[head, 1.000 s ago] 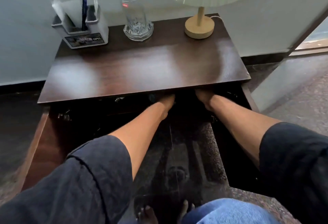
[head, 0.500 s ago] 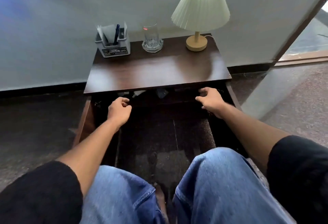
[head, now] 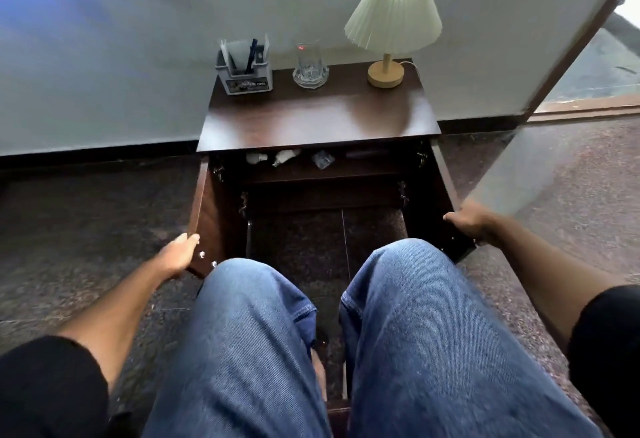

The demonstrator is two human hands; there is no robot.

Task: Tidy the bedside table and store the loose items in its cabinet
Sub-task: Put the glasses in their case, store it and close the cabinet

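Note:
The dark wooden bedside table stands against the wall with both cabinet doors swung open. My left hand grips the outer edge of the left door. My right hand holds the outer edge of the right door. On the upper shelf inside lie several small loose items, pale and crumpled. On the tabletop stand a grey pen holder, a glass on a glass coaster and a pleated lamp.
My knees in blue jeans fill the foreground before the cabinet. Dark speckled floor lies on both sides. A glass panel and door frame rise at the right. A grey wall backs the table.
Both hands have left the cabinet's inside and moved outward to the door edges. The view has pulled back and my knees have come into it.

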